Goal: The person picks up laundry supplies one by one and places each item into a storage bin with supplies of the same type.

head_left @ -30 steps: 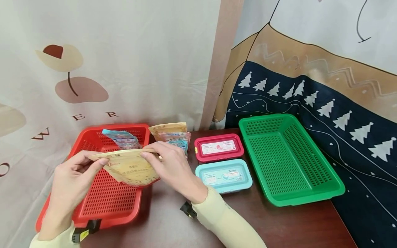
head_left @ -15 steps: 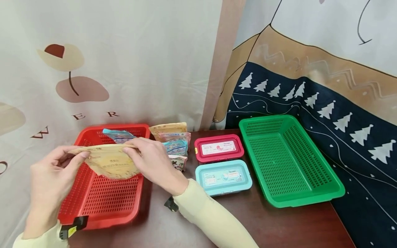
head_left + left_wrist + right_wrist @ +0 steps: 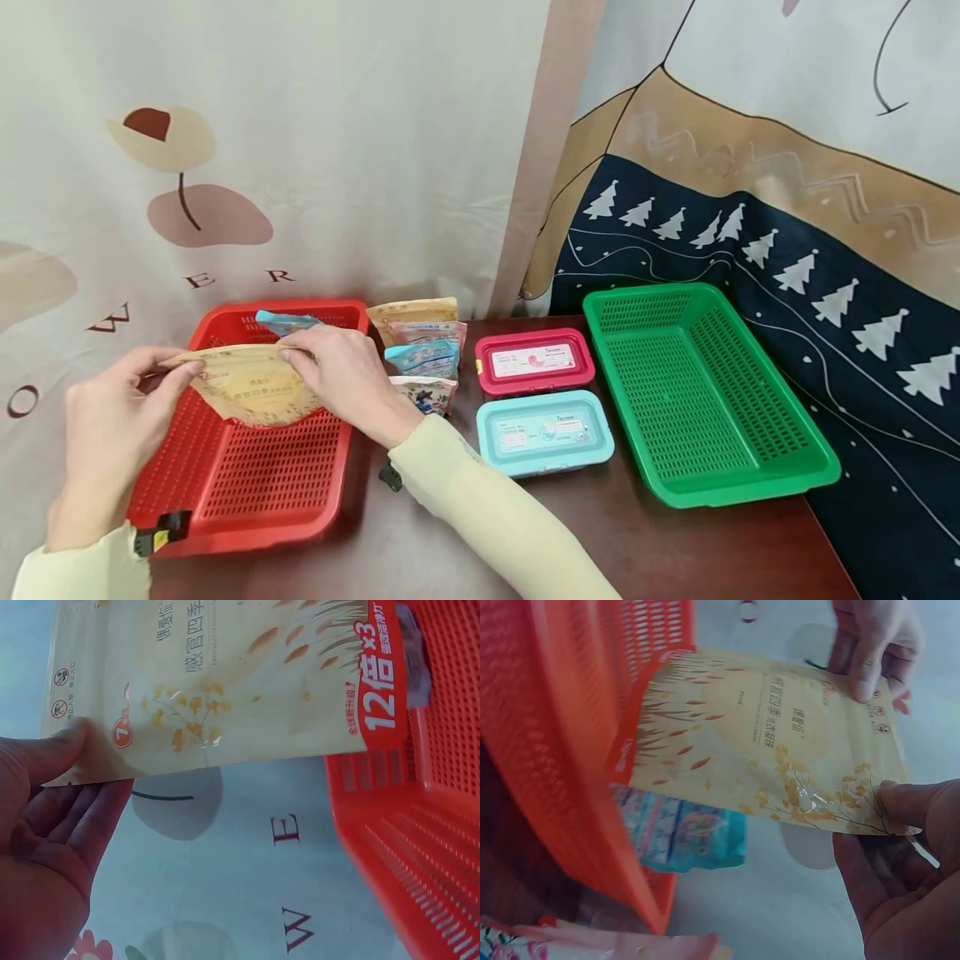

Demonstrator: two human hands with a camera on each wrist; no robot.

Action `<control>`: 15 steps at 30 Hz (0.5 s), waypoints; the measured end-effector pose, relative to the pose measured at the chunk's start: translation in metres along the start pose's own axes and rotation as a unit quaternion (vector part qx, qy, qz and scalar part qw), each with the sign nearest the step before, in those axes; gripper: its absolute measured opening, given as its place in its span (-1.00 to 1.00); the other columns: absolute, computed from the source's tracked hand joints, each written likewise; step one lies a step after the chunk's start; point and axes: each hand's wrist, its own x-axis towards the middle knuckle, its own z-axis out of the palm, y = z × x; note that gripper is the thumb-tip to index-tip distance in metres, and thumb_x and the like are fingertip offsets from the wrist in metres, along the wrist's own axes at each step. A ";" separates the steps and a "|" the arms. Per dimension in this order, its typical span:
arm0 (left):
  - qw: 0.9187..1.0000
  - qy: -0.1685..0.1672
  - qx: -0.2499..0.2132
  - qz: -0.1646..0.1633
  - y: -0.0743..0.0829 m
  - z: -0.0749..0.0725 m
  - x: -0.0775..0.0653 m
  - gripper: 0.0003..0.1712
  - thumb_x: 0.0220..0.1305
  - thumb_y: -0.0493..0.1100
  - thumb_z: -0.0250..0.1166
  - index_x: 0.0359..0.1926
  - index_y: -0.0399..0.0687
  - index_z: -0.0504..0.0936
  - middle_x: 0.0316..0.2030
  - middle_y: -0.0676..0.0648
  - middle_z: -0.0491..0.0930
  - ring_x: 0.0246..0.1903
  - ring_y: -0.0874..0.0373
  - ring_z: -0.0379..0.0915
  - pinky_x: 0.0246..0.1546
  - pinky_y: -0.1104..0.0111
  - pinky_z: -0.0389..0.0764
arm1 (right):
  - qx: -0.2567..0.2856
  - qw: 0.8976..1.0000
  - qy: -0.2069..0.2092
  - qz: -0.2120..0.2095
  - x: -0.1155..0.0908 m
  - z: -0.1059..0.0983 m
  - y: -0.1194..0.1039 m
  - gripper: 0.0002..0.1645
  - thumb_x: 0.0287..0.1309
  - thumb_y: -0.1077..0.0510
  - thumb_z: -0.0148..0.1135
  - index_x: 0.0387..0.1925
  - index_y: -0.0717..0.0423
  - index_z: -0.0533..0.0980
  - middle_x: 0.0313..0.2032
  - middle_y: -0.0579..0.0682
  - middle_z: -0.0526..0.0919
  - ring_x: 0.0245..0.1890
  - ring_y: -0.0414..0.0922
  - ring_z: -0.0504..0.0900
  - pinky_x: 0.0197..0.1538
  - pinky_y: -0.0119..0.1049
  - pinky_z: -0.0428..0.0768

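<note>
A yellow stand-up pouch (image 3: 251, 387) with printed leaves and a red lower edge hangs over the red basket (image 3: 262, 529). My left hand (image 3: 112, 425) pinches one top corner between thumb and fingers. The opposite top corner is in the grip of my right hand (image 3: 348, 379). In the left wrist view the pouch (image 3: 247, 682) spreads flat beside the basket wall. Its whole front, the pouch (image 3: 757, 742) appears between both hands in the right wrist view. Behind it, a blue pouch (image 3: 285, 322) stands in the basket, partly hidden by my right hand.
Right of the red basket, several pouches stand in a row, among them a tan one (image 3: 412, 312) and a blue one (image 3: 427, 358). Beyond lie a magenta lidded box (image 3: 502, 342) and a light-blue lidded box (image 3: 543, 458). A green basket (image 3: 663, 392) sits at the right, by the curtain.
Both hands have carried the yellow pouch leftward and slightly up, over the red basket. More of the pouch row at the right has come into sight from behind my right hand.
</note>
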 end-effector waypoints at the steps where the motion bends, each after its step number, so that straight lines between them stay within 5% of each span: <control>1: 1.000 -0.001 0.004 0.018 -0.003 0.001 0.001 -0.85 0.14 -0.38 0.52 -0.23 -0.21 0.79 -0.42 0.71 0.46 -0.44 0.94 0.22 -0.40 0.78 0.21 | -0.005 1.000 -0.006 0.000 0.001 0.002 0.002 -0.75 0.47 0.00 0.24 0.03 -0.16 0.76 -0.08 -0.28 0.77 -0.15 -0.44 0.65 -0.19 -0.62 0.46; 4: 0.997 -0.009 0.017 0.070 -0.012 0.005 0.006 -0.82 0.08 -0.43 0.53 -0.26 -0.23 0.77 -0.47 0.25 0.71 -0.43 0.93 0.16 -0.43 0.68 0.23 | -0.022 0.999 -0.029 0.001 0.004 0.009 0.006 -0.74 0.49 0.00 0.23 0.06 -0.18 0.75 -0.06 -0.29 0.77 -0.10 -0.44 0.65 -0.20 -0.62 0.48; 7: 0.993 -0.034 0.044 0.106 -0.016 0.010 0.011 -0.79 0.05 -0.47 0.53 -0.27 -0.26 0.74 -0.44 -0.26 0.72 -0.52 0.62 0.39 -0.50 0.52 0.31 | -0.044 0.998 -0.045 0.000 0.007 0.015 0.010 -0.73 0.50 0.00 0.21 0.07 -0.20 0.74 -0.05 -0.29 0.76 -0.12 -0.43 0.66 -0.28 -0.61 0.47; 11: 0.986 -0.080 0.080 0.122 -0.019 0.015 0.016 -0.78 0.06 -0.48 0.51 -0.27 -0.29 0.68 -0.44 -0.32 0.70 -0.60 -0.06 0.51 -0.52 0.17 0.42 | -0.077 0.996 -0.042 -0.003 0.009 0.021 0.017 -0.73 0.48 0.01 0.23 0.08 -0.23 0.74 -0.05 -0.29 0.77 -0.13 -0.41 0.69 -0.34 -0.60 0.47; 15: 0.984 -0.111 0.087 0.113 -0.022 0.021 0.021 -0.79 0.10 -0.47 0.49 -0.24 -0.30 0.67 -0.43 -0.33 0.69 -0.57 -0.20 0.51 -0.46 -0.09 0.43 | -0.081 0.996 -0.028 -0.003 0.010 0.028 0.025 -0.73 0.47 0.02 0.25 0.07 -0.21 0.75 -0.04 -0.26 0.78 -0.10 -0.39 0.71 -0.34 -0.60 0.49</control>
